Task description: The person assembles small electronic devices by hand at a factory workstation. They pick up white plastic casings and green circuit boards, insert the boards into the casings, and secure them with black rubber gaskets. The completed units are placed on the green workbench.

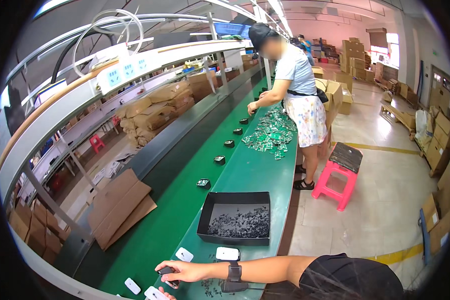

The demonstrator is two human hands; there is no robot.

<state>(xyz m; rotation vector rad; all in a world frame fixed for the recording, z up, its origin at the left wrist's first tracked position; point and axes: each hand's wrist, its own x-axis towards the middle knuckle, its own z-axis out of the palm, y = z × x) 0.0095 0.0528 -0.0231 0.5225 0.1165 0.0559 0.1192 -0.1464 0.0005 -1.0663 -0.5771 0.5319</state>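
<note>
My right hand (182,271) reaches in over the green work surface, with a strapped band on its wrist. Its fingers are closed round a small black plastic housing (168,276). Just below it, at the bottom edge, only the fingertips of my left hand (168,294) show, at the side of a white plastic cover (155,293) that they seem to grip. Another white cover (132,286) lies on the belt to the left, and one more (184,254) lies just beyond my right hand. A white piece (228,254) rests beyond my forearm.
A black open tray (233,197) of small dark parts stands beyond my arm. Black housings (203,183) line the green conveyor belt (180,210). A co-worker (295,75) leans over piled green circuit boards (270,131). A pink stool (338,175) stands right; cardboard (117,205) leans left.
</note>
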